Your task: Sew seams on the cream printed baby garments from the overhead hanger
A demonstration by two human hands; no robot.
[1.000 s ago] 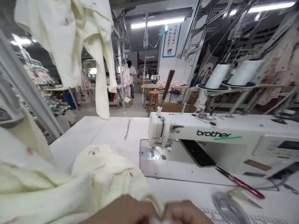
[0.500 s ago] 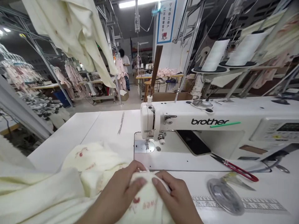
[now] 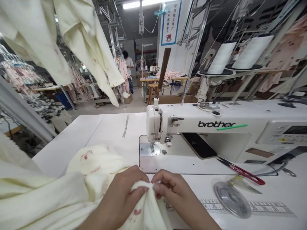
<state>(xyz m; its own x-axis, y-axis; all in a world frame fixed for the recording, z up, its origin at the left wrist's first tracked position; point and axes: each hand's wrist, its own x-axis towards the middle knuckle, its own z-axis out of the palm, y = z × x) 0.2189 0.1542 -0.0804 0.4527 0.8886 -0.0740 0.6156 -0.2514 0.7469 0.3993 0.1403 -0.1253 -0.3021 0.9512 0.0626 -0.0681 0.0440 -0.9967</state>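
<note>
A cream garment with small red prints point(image 3: 96, 172) lies bunched on the white sewing table point(image 3: 79, 137) in front of me. My left hand point(image 3: 124, 191) grips a fold of it, fingers curled over the cloth. My right hand point(image 3: 172, 188) pinches the same fold's edge right beside the left, fingertips nearly touching. Both hands are just in front of the bed of the white Brother sewing machine point(image 3: 216, 127), whose needle and presser foot point(image 3: 152, 147) stand a short way beyond them.
Red-handled scissors point(image 3: 242, 172), a clear round disc point(image 3: 231, 199) and a printed ruler strip point(image 3: 240, 207) lie at the right. Two white thread cones point(image 3: 235, 54) stand behind the machine. Cream garments point(image 3: 72, 38) hang overhead left. A person point(image 3: 128, 68) stands far back.
My hands came up into view and moved toward the machine. From lying flat on the cloth they have closed into a pinch on a fold, and the garment bunched up between them.
</note>
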